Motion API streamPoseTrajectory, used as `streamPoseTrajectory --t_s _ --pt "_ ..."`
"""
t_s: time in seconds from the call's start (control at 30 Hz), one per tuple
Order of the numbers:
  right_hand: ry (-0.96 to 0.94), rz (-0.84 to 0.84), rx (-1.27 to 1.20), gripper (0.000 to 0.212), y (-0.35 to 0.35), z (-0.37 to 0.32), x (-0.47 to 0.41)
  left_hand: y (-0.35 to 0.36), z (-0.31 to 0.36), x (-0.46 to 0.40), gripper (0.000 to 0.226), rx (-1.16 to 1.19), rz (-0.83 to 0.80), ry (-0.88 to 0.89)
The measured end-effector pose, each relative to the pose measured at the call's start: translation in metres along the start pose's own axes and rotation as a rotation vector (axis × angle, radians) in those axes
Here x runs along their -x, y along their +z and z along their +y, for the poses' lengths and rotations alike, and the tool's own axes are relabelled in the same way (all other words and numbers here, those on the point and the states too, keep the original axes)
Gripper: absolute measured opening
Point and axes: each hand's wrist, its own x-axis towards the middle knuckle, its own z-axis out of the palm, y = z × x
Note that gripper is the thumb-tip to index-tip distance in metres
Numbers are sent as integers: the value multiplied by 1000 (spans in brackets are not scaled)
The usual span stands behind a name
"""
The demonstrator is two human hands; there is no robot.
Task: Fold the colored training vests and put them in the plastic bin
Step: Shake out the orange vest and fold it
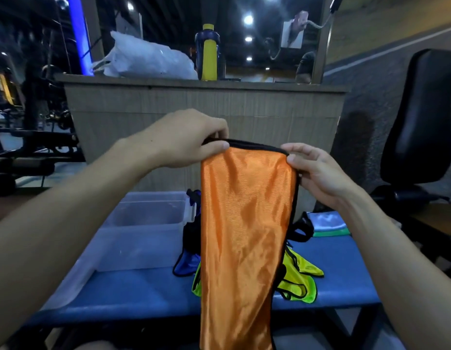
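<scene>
An orange training vest (244, 223) with black trim hangs lengthwise in the air above the blue bench (143, 291). My left hand (191, 137) pinches its top left corner. My right hand (312, 170) pinches the top right corner. A clear plastic bin (143, 231) stands on the bench to the left of the vest, and nothing shows inside it. Behind the hanging vest lie a blue vest (186, 263) and a yellow-green vest (300, 279), both partly hidden.
A green and white object (328, 226) lies at the bench's far right. A wooden counter (201, 102) stands behind, carrying a white plastic bag (148, 59) and a yellow and blue bottle (208, 53). A black padded seat (421, 117) is at right, gym equipment at left.
</scene>
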Motion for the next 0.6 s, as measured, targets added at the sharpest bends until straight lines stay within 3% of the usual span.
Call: streamPoseTrajectory --t_s 0.2,0.3,0.37,0.43,0.6 --pt "-13 -11 38 29 -2 -3 6 17 4 -2 39 -342 -77 -33" --pt "-43 -59 109 30 -3 -6 7 26 7 -3 41 -405 -187 -71" --pt "-72 -81 182 30 -6 -8 8 28 7 -6 39 -399 -159 -71" --pt "-98 -81 286 31 -11 -9 8 26 2 -8 40 -275 -71 -84" --pt "-83 -43 402 27 -20 -3 10 10 6 -13 23 424 14 -141"
